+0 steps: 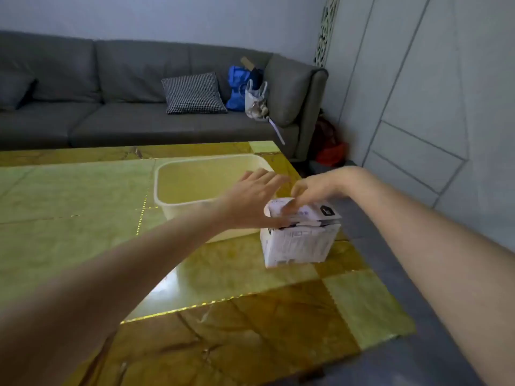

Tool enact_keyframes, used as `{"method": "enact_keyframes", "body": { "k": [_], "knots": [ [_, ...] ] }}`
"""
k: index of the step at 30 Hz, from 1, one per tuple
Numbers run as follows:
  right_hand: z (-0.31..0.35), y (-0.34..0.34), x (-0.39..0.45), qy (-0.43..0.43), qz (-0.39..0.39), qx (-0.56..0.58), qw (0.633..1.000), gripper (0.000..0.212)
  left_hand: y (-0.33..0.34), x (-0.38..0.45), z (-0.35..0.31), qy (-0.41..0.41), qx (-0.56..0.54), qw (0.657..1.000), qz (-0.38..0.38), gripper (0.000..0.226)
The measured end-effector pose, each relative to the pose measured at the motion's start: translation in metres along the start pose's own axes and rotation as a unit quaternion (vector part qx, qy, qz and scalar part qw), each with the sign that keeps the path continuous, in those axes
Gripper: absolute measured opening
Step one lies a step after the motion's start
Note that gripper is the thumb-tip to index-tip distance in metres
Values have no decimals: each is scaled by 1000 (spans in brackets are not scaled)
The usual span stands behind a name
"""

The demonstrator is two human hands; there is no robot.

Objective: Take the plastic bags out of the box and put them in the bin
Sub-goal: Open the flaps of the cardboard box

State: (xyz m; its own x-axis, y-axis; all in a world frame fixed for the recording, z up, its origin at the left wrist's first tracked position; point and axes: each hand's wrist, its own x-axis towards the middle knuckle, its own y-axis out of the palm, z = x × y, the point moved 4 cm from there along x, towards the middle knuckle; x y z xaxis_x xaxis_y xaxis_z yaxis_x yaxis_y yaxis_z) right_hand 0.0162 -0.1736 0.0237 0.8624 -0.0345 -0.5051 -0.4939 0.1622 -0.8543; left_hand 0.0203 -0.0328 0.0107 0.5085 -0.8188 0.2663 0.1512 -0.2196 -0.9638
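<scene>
Box (pixel 299 240): white, printed, standing at centre right of the frame on the green and gold table (pixel 83 196), top flaps partly raised.
Bin (pixel 206 190): cream plastic tub, just left of and behind the box.
Left hand (pixel 250 199): fingers straight, thumb side against the box top's left edge.
Right hand (pixel 312 190): fingertips on the top flaps; whether they pinch cannot be told.
Plastic bags: not visible.
Upper frame: grey sofa (pixel 111 107), checked cushion (pixel 193 93).
</scene>
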Motion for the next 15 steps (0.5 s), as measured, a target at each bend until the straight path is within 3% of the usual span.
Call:
{"method": "enact_keyframes", "body": {
  "k": [3,8,12,15],
  "knots": [
    [-3,25,-20,13,-4,-20,1000,95,3,-15,-17,-15,-29,999,25,73],
    [5,51,-40,-19,-44,36,998,93,-2,-40,-41,-32,-70,997,20,66],
    [-5,41,-57,-33,-70,183,980,67,-7,-47,-36,-108,-167,979,-54,56],
    [-23,31,-64,-25,-174,354,918,39,-17,-51,-31,-136,-164,963,-164,32]
  ]
}}
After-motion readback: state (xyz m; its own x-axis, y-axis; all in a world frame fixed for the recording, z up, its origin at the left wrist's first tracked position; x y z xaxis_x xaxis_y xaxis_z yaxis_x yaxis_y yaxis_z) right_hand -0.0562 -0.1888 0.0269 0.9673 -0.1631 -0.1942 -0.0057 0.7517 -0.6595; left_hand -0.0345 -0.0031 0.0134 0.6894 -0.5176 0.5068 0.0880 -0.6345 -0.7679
